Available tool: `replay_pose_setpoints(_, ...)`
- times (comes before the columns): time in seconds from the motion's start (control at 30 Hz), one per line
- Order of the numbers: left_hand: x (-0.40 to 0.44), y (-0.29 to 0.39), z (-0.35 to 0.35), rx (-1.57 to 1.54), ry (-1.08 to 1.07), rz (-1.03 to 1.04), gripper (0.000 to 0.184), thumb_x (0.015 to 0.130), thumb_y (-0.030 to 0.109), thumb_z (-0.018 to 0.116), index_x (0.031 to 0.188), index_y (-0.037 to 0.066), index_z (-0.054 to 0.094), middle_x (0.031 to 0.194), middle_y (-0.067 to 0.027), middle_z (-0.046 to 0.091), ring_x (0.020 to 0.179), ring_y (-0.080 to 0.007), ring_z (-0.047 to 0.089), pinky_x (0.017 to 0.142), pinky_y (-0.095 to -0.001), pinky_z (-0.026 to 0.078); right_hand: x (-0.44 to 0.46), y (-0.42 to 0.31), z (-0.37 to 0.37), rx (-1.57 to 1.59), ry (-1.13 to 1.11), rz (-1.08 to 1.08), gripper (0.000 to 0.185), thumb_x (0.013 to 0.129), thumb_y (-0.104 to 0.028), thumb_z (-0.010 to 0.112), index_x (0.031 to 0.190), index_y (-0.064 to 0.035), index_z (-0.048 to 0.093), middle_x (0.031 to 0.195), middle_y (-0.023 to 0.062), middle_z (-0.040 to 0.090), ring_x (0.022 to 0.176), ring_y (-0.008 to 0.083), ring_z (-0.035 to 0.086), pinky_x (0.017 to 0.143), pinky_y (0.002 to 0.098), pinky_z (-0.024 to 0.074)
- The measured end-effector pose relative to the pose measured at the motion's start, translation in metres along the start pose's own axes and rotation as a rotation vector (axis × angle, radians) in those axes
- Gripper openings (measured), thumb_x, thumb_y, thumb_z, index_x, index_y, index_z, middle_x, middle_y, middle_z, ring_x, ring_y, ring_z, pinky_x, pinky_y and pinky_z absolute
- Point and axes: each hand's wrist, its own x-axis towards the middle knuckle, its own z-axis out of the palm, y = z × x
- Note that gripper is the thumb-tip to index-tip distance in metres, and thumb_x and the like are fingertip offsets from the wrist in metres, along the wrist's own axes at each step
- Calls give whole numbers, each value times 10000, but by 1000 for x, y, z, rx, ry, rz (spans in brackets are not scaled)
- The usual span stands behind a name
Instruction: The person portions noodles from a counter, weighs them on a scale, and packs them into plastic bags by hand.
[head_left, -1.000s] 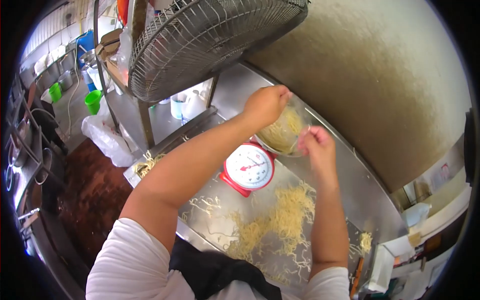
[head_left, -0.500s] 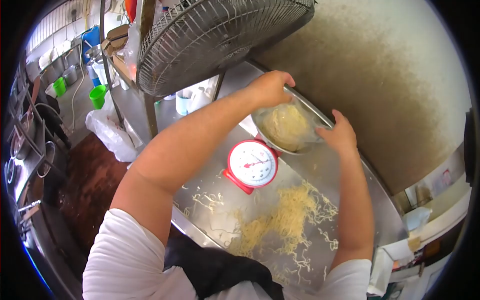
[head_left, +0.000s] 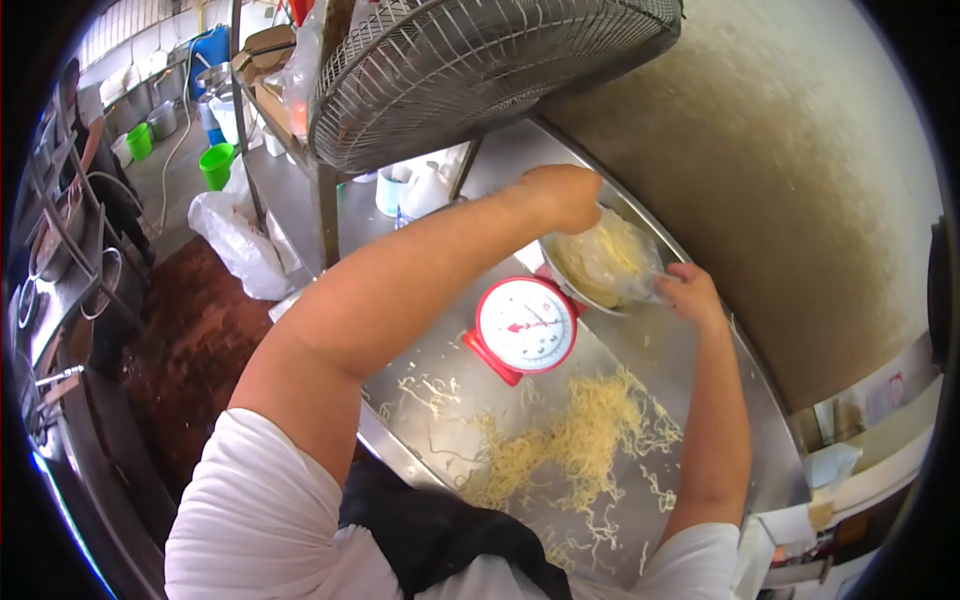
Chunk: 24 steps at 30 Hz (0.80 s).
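Note:
A clear plastic bag of noodles [head_left: 612,250] lies in the metal bowl [head_left: 650,225] on top of a red dial scale [head_left: 527,325]. At the bag's left edge my left hand [head_left: 565,198] is closed on the plastic, its fingertips partly hidden behind the back of the hand. On the other side, the fingers of my right hand [head_left: 690,292] pinch the bag's edge near the bowl's rim. Loose yellow noodles [head_left: 590,425] are spread over the metal table [head_left: 440,460] in front of the scale.
A large caged fan [head_left: 490,75] hangs over the far side of the table, close above my left forearm. White containers [head_left: 425,190] stand beneath it. A wall [head_left: 800,230] rises behind the table. On the left stand green buckets [head_left: 216,166], and a person [head_left: 105,190] is partly in view.
My right hand has come down and closed on the bag's edge. My left hand has curled from outstretched fingers into a closed grip. The view has shifted slightly.

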Motion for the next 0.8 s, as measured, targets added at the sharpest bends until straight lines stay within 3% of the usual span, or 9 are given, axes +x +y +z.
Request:
replay_pose_setpoints(0.07,4,-3,4,41,-25,-10,286,839,178,560,1106,98,627,1027,-153,660,980,-335,617,851,-422,485,-2,1,1,1,-46,40,431,788,-263,681,1119,-1,597,727,53,612,548,123,571,437,273,435)
replay_pose_setpoints(0.13,6,-1,8,-81,245,50,271,851,134,528,1101,105,630,1012,-161,661,967,-341,619,846,-425,486,5,6,-1,58,-117,78,308,838,-217,616,1067,-11,614,767,73,628,567,133,601,438,278,456)
replay_pose_setpoints(0.2,10,1,7,-257,454,73,258,863,104,503,1088,101,630,989,-175,660,951,-351,621,839,-430,485,7,-14,-7,149,203,8,206,909,-199,496,1012,-65,614,699,31,587,526,99,567,404,257,429)
replay_pose_setpoints(0.33,18,27,-16,-592,694,186,197,893,114,482,1012,42,622,972,-203,650,942,-372,617,831,-435,478,3,-67,-58,662,246,-117,143,927,-205,455,970,-146,578,621,-36,468,478,52,479,398,200,393)
replay_pose_setpoints(0.43,14,60,-46,-742,923,283,172,902,118,488,956,7,608,876,-204,649,850,-365,633,774,-427,486,-9,-105,-88,700,268,-359,114,924,-197,464,958,-156,565,632,-61,449,488,34,446,412,178,366)
replay_pose_setpoints(0.5,-4,78,-78,-831,913,354,170,913,98,468,952,-8,594,700,-166,618,656,-292,633,646,-392,491,-21,-116,-113,742,242,-467,117,933,-221,481,974,-157,570,663,-73,441,505,15,428,420,169,341)
replay_pose_setpoints(0.63,-42,92,-114,-1102,734,408,192,934,82,420,958,-34,572,582,-58,536,534,-117,555,499,-297,444,-58,-119,-128,840,309,-469,161,937,-274,525,1031,-158,582,719,-85,435,532,-13,413,421,170,315)
replay_pose_setpoints(0.7,-65,83,-113,-1157,603,344,192,939,90,424,964,-33,569,578,-55,535,521,-110,545,487,-283,438,-68,-87,-122,798,175,-486,196,919,-278,556,1064,-148,583,725,-89,432,531,-13,394,405,161,309)
replay_pose_setpoints(0.8,-109,62,-90,-1178,446,272,193,950,113,427,978,-9,573,567,-34,528,497,-91,523,467,-258,427,-109,-56,-77,664,64,-351,163,878,-280,601,881,-134,528,719,-77,429,509,-7,369,352,147,307)
